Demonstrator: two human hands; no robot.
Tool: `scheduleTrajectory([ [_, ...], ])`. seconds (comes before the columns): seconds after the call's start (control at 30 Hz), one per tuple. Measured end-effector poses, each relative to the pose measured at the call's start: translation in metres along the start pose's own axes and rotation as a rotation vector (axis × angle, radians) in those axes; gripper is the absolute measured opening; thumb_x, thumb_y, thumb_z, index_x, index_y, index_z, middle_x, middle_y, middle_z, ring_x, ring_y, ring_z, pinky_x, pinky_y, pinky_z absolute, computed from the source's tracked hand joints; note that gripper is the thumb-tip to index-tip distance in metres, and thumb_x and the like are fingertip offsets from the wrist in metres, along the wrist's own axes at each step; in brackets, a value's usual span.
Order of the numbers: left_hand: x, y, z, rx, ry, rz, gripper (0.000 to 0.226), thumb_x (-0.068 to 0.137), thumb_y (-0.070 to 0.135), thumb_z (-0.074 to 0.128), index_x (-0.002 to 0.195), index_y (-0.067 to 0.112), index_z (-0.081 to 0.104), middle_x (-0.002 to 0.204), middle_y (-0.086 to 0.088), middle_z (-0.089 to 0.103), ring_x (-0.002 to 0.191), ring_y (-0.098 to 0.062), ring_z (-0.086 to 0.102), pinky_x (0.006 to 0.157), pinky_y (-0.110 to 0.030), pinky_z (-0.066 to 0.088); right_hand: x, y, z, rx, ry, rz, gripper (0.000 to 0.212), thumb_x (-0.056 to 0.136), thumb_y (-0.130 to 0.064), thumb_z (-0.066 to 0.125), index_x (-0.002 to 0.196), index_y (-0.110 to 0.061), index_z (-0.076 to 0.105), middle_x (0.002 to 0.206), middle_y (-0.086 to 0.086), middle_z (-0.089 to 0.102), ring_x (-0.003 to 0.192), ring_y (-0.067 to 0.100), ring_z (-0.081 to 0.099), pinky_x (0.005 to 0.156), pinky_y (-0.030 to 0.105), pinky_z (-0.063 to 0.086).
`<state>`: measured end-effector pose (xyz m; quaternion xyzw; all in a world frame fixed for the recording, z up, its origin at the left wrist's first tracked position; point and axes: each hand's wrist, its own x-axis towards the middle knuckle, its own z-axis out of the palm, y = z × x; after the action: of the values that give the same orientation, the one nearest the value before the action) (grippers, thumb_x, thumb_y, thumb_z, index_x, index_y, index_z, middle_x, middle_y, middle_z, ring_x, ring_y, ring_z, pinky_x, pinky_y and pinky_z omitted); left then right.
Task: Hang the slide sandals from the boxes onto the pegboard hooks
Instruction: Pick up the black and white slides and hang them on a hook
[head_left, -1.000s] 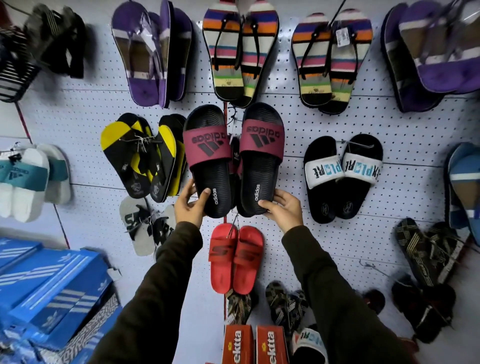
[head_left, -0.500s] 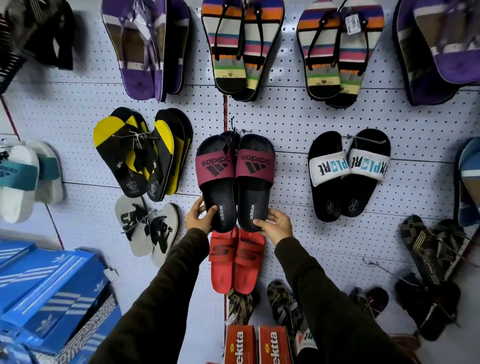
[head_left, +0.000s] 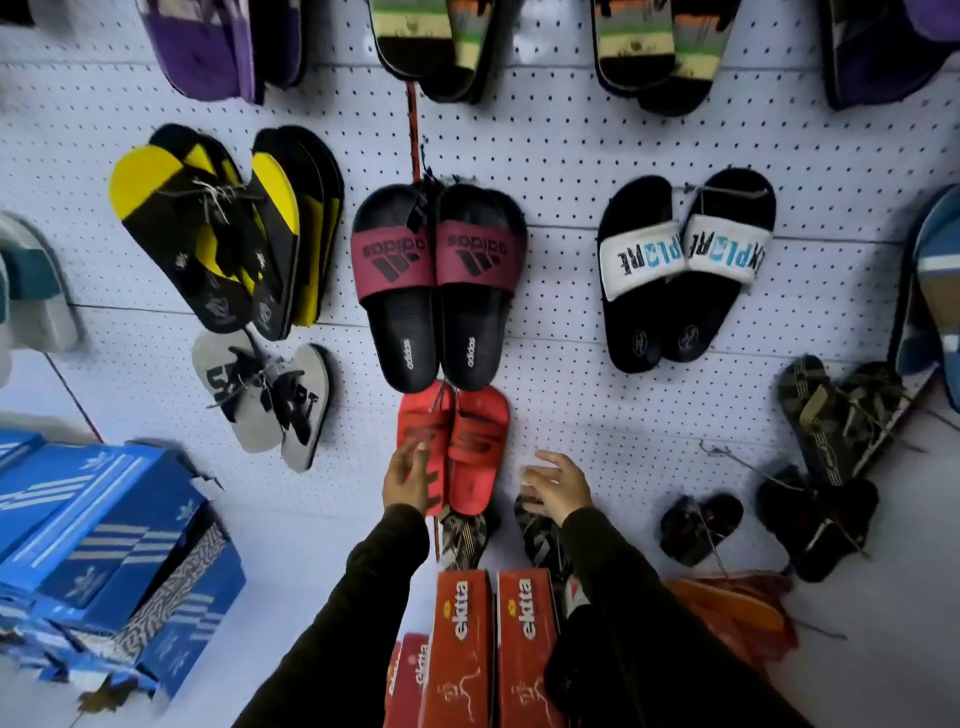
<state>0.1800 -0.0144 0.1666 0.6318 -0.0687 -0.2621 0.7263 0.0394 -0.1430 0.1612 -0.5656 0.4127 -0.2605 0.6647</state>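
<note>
At the far left, stacked blue shoe boxes with white stripes sit low beside the white pegboard. Above and right of them a yellow and black pair of flip-flops hangs on the board, with a grey and black pair just beneath it. In the middle the black slide sandals with maroon straps hang side by side, touching each other, toes up, the strap lettering upside down; no hand is on them. Directly under their heels hangs a red pair of slides. The left hand is in front of the left red slide, fingers loosely spread and blurred, its grip released and empty. The right hand is just right of the red pair, close to the board, fingers curled open, its grip likewise holding nothing. Both arms wear dark sleeves. Below the hands stand red boxes printed with white lettering, between the two forearms. Further right a black pair with white straps hangs level with the maroon-strapped pair, well apart from it, and dark patterned sandals hang lower at the right edge.
</note>
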Motion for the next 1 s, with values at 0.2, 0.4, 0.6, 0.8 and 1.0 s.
scheduleTrajectory([
  [0.2,-0.033,-0.104,0.008,0.222,-0.057,-0.183,0.041,0.098,0.035,0.047,0.129,0.011,0.06,0.119,-0.012,0.066,0.105,-0.029,0.064,0.085,-0.045,0.054,-0.029,0.091,-0.069,-0.125,0.274,0.198,0.059,0.083,-0.008,0.073,0.137,-0.004,0.049,0.13,0.02,0.063,0.116,0.036,0.061,0.09,0.041,0.054],
  [0.4,-0.059,-0.189,0.031,0.718,-0.393,-0.298,0.046,0.099,0.03,0.048,0.141,0.01,0.05,0.146,-0.017,0.052,0.133,-0.032,0.05,0.112,-0.036,0.04,-0.068,0.181,-0.144,-0.445,0.287,0.646,0.082,0.084,-0.031,0.073,0.15,-0.001,0.035,0.153,0.017,0.043,0.139,0.035,0.045,0.114,0.044,0.038],
  [0.6,-0.074,-0.238,0.075,0.871,-0.604,-0.411,0.061,0.098,0.019,0.052,0.151,0.002,0.028,0.155,-0.019,0.037,0.143,-0.031,0.039,0.116,-0.033,0.031,-0.09,0.233,-0.158,-0.086,0.239,0.933,0.075,0.088,-0.02,0.069,0.152,-0.007,0.031,0.152,0.016,0.043,0.129,0.037,0.05,0.099,0.05,0.049],
  [0.8,-0.075,-0.273,0.084,1.117,-0.508,-0.345,0.064,0.094,0.027,0.055,0.151,0.009,0.031,0.154,-0.02,0.037,0.142,-0.036,0.038,0.117,-0.04,0.031,-0.093,0.256,-0.163,0.214,0.269,0.884,0.064,0.088,0.01,0.061,0.144,-0.005,0.034,0.149,0.016,0.047,0.134,0.043,0.049,0.098,0.054,0.046],
  [1.0,-0.081,-0.281,0.081,0.927,-0.455,-0.509,0.054,0.089,0.016,0.065,0.139,0.003,0.05,0.136,-0.022,0.059,0.125,-0.036,0.057,0.11,-0.042,0.043,-0.1,0.256,-0.178,0.206,0.286,0.792,0.055,0.081,0.018,0.063,0.129,-0.002,0.047,0.143,0.019,0.051,0.128,0.045,0.053,0.086,0.051,0.052],
])
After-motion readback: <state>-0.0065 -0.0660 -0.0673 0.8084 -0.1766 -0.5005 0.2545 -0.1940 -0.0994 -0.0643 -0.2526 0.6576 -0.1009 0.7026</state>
